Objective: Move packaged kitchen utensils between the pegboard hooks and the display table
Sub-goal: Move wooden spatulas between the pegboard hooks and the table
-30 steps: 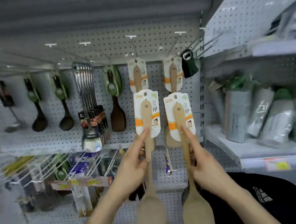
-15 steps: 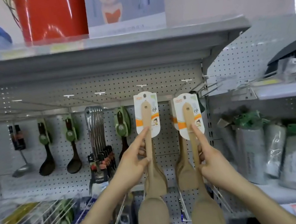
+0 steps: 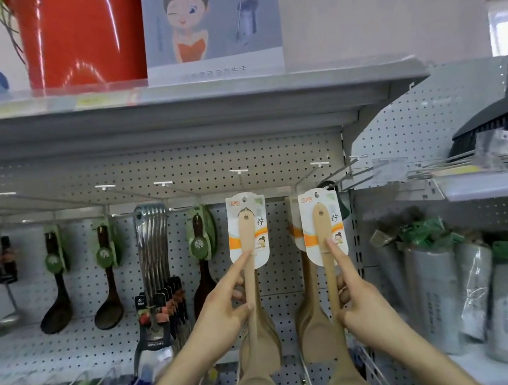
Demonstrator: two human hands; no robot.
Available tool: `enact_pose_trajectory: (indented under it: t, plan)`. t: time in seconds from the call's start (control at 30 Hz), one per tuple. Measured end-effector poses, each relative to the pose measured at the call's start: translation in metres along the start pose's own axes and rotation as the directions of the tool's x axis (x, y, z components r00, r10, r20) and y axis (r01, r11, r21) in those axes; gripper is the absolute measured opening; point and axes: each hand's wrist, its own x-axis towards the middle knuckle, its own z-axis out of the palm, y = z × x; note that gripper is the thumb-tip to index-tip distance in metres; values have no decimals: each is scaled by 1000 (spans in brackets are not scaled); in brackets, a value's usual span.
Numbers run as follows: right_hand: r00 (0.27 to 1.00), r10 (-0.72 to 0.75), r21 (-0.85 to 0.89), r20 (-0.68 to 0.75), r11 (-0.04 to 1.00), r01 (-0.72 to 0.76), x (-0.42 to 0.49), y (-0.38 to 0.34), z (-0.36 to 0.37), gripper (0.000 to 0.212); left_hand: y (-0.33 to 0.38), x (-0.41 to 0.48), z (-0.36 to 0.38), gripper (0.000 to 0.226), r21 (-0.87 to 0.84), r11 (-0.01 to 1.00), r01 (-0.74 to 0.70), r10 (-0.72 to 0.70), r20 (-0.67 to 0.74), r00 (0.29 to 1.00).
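- Gripping a carded wooden spatula [image 3: 246, 236] by its handle, the left hand [image 3: 225, 325] has thumb and curled fingers clamped round the wood. I note the index finger laid straight up onto the card.
- The right hand [image 3: 366, 311] is clamped likewise on a second carded spatula [image 3: 322, 231], index finger straight along the handle up to the card.
- Both spatulas stand upright, blades down, side by side and apart, in front of the pegboard [image 3: 176, 171], with card tops just under the hooks [image 3: 238, 171].
- I cannot tell whether either card's hole sits on a hook.
- Further wooden spatulas [image 3: 313, 326] hang on the board directly behind the two held.
- To the left of them hang dark ladles [image 3: 56, 318] and a bunch of steel utensils [image 3: 152, 241].
- The top shelf [image 3: 166, 106] carries a red bucket [image 3: 81, 36] and a cartoon poster [image 3: 208, 16].
- The shelving at right holds wrapped grey packs [image 3: 435, 296], and a broom head [image 3: 500, 116] sits above them.
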Motion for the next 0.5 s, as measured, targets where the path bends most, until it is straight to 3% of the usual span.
enact_pose_trajectory:
  t: [0.5]
  plan:
    - [998,-5,13,-56,1000,5,2,5,10,131,-5,-13,4,100,-34,998,-60,57,-58,997]
